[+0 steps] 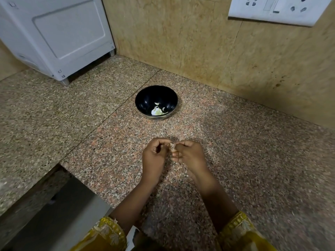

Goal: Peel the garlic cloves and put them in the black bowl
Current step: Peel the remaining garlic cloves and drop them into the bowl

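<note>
1. While both hands meet just in front of the glossy round black bowl (156,102), left hand (154,156) and right hand (189,153) fingers pinch one small pale garlic clove (173,146).
2. Risk: papery skin slips, clove drops onto the speckled granite counter (253,160) short of the bowl.

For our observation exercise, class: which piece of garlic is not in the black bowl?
The garlic clove pinched between the left hand and right hand, nearer the camera than the black bowl; the other pale pieces lie inside it.
</note>
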